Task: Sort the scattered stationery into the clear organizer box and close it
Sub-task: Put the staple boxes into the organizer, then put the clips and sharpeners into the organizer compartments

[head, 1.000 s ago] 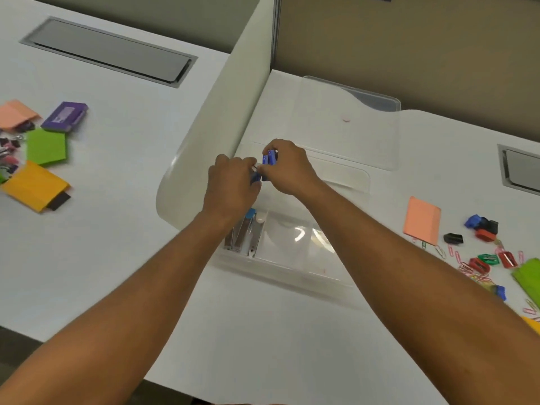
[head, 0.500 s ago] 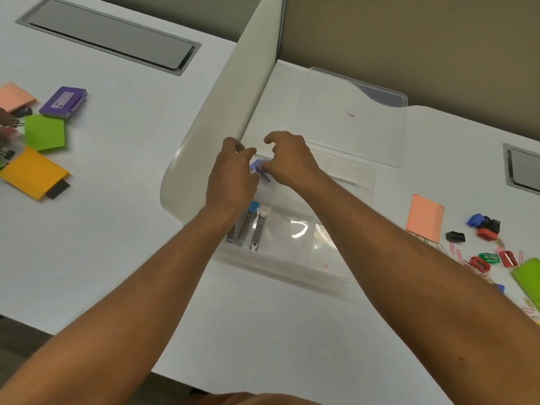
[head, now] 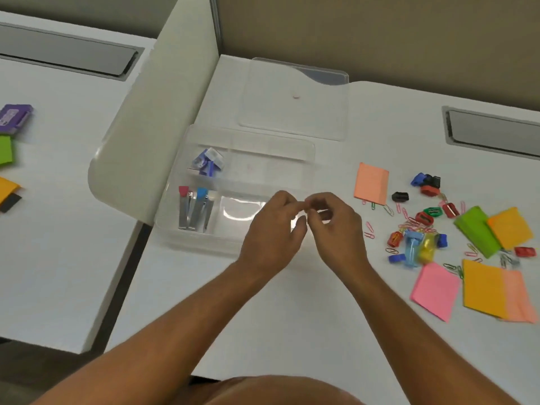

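Observation:
The clear organizer box (head: 304, 147) lies open on the white desk, its clear lid (head: 295, 112) flat behind it. Blue staple boxes (head: 208, 162) sit in its back left compartment. Staplers with red and blue ends (head: 194, 210) lie in the front left one. My left hand (head: 271, 232) and my right hand (head: 336, 229) hover together over the box's front right corner, fingers loosely curled, fingertips almost touching, nothing visible in them. Scattered sharpeners (head: 425, 219), paper clips (head: 369, 230) and sticky note pads (head: 371, 184) lie to the right.
A white divider panel (head: 152, 118) stands left of the box. Beyond it lie a purple box (head: 14, 118) and green (head: 5, 149) and orange pads. Grey cable hatches (head: 493, 133) are set in the desk. Pink (head: 435, 290), orange (head: 493, 293) and green (head: 476, 230) pads lie at the right.
Both hands let go of the blue staple boxes in the back left compartment and drew back toward me and to the right. The camera view also shifted right.

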`<state>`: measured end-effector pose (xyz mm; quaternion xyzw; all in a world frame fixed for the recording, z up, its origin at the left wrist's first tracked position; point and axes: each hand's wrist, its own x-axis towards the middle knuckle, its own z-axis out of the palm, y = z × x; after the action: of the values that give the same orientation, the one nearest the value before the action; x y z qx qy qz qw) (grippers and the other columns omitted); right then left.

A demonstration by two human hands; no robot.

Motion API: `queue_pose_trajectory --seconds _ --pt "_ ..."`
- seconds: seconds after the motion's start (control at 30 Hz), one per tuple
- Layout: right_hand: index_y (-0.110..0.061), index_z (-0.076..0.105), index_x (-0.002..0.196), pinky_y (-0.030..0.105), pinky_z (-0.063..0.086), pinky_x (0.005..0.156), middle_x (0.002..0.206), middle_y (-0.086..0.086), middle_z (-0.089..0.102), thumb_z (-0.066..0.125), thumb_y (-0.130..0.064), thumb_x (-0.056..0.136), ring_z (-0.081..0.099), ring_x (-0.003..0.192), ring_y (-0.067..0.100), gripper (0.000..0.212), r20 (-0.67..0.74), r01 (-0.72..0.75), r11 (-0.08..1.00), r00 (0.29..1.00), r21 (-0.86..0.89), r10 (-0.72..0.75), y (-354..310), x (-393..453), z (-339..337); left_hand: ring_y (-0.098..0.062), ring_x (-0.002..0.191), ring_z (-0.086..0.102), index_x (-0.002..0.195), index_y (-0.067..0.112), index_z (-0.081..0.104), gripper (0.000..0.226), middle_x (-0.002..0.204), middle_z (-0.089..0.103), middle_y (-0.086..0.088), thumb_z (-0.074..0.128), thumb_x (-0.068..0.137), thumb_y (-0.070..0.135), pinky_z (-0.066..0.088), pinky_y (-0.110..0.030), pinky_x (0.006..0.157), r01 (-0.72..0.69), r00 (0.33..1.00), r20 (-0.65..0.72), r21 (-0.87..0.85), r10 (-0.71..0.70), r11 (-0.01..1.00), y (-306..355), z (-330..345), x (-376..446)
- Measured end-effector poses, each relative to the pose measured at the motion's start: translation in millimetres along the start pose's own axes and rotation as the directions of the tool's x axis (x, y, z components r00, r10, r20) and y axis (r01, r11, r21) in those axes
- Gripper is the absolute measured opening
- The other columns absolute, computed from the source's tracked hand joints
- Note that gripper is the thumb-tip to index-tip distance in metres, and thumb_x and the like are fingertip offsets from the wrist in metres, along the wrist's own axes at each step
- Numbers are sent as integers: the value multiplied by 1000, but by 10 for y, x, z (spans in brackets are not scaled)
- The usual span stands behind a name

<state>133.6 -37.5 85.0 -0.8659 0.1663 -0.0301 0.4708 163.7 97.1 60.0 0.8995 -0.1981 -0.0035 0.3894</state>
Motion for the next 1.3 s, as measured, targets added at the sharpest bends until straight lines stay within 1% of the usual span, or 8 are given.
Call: queue_pose_trajectory --seconds 0.13,0.37,0.63,0.87,0.97,1.03,1.13,1.3 --pt "-26 68 109 4 46 70 105 -13 70 62 -11 96 64 89 -3 20 -20 -116 989 993 -87 115 673 -447 -520 -13 90 63 121 21 72 25 105 63 3 63 98 20 57 -33 78 -74 973 220 13 69 997 406 552 -246" --pt "-20 69 119 26 54 92 120 -1 66 73 -8 91 61 102 13 31 -123 -182 954 980 -239 156 1431 -621 -1259 -15 113 63 133 24 67 33 131 63 2 64 100 27 48 -24 97 -59 914 405 134 0 989 993 1312 -354" --pt "-19 62 131 25 40 93 132 5 55 79 -12 83 50 117 24 51 -73 -51 924 997 -378 25 1862 -439 -1586 -22 109 63 138 17 62 41 128 63 -6 66 99 27 50 -28 91 33 939 323 261 -120 965 1276 1841 -95" --pt "-30 41 150 41 41 100 156 -6 41 77 -31 77 36 127 28 81 146 169 826 984 -538 -106 1961 -159 -1703 -25 99 65 125 16 69 26 113 70 -7 63 100 22 55 -35 86 28 953 284 277 -109 960 1254 2031 7" --pt "-31 39 152 45 35 105 159 -5 37 73 -39 78 32 136 29 81 235 221 806 966 -549 -105 1954 -80 -1737 -20 97 66 127 19 70 27 114 73 -3 64 101 23 50 -28 89 134 958 224 193 -177 972 1236 2002 -66" --pt "-27 45 149 46 33 107 157 -4 41 68 -44 79 31 140 28 75 217 235 813 966 -533 -137 1922 -33 -1718 -14 89 70 126 24 72 28 109 75 2 69 98 21 56 -28 91 311 936 171 3 -307 950 1222 1923 -128" --pt "-26 52 143 47 31 108 149 -5 49 65 -46 82 32 141 28 65 209 245 811 966 -530 -156 1877 88 -1632 -17 76 76 113 23 78 21 97 76 -3 70 96 15 65 -35 81 565 824 210 -373 -526 736 1223 1771 -219" --pt "-28 63 130 44 30 103 133 -6 63 65 -47 89 41 130 25 45 216 252 757 965 -603 -150 1839 285 -1475 -21 76 78 107 24 78 20 103 73 -7 81 88 18 66 -40 81 675 721 289 -496 -630 545 1188 1663 -227"
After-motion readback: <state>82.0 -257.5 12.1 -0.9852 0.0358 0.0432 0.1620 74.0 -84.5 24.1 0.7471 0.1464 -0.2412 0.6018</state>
